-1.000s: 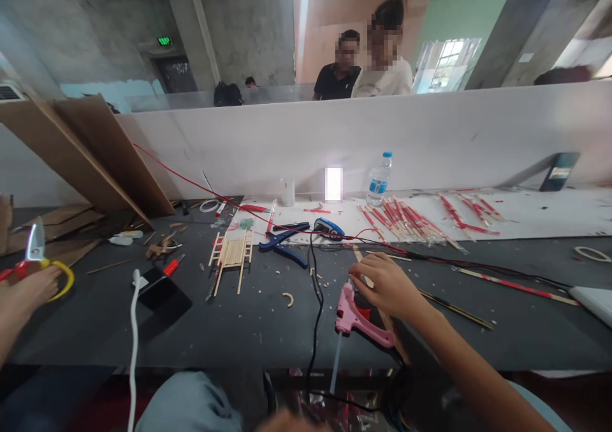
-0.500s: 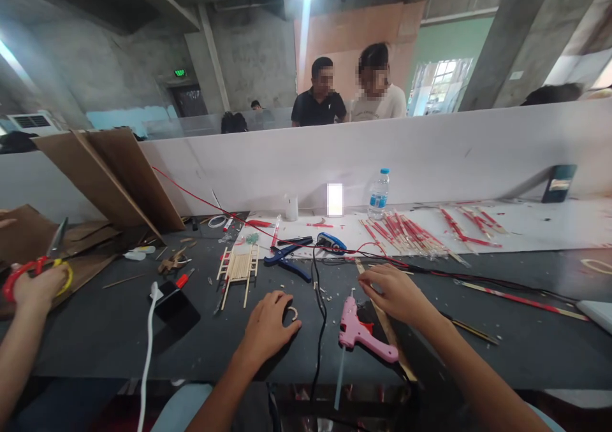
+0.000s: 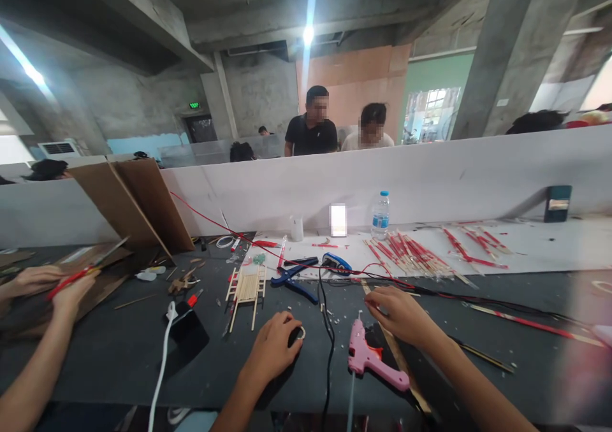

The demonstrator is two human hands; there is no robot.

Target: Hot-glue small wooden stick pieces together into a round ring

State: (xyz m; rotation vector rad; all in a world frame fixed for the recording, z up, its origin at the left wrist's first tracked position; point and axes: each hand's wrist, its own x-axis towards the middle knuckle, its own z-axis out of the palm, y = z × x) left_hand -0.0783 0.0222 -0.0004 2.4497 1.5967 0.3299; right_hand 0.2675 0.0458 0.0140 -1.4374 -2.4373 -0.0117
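Observation:
My left hand rests low over the dark table, its fingers curled around a small pale ring. Above the pink glue gun is my right hand, fingers bent and drawn together; anything between the fingertips is too small to make out. The glue gun lies on its side, a glue stick out of its back. Left of centre stands a small stick model with ladder-like sides. Blue cutters lie just behind my left hand.
Red-and-tan sticks lie on a white board beside a water bottle. Cables cross the table. At left, another person's hands work red scissors at cardboard. A white partition runs behind.
The view has tilted up, so the table sits lower. At left, the co-worker's scissors have moved right onto the cardboard, and a second hand has come in. My own hands have barely moved.

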